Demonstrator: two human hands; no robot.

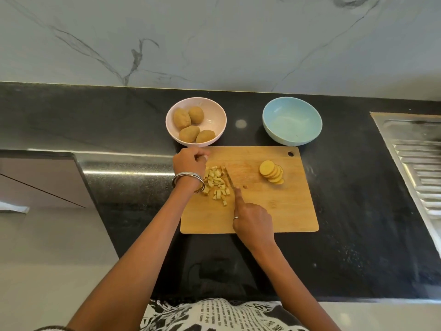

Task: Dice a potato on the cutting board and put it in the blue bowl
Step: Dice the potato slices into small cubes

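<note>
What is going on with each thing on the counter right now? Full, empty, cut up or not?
Blue bowl: empty.
Pink bowl: holds four whole potatoes.
Cutting board: flat on the counter, in use.
Potato cubes: diced, in a pile on the board.
Potato slices: cut in rounds, leaning in a row, not diced.
Knife: held, blade beside the cubes.
Right hand: grips the knife.
Left hand: curled, above the cubes.

We see a rectangular wooden cutting board [274, 206] lying flat on the dark counter. A heap of small pale-yellow potato dice [216, 182] sits at its left, and a leaning row of round yellow potato slices [272, 172] at its right. Behind stands the round light-blue bowl [292, 120], upright.
</note>
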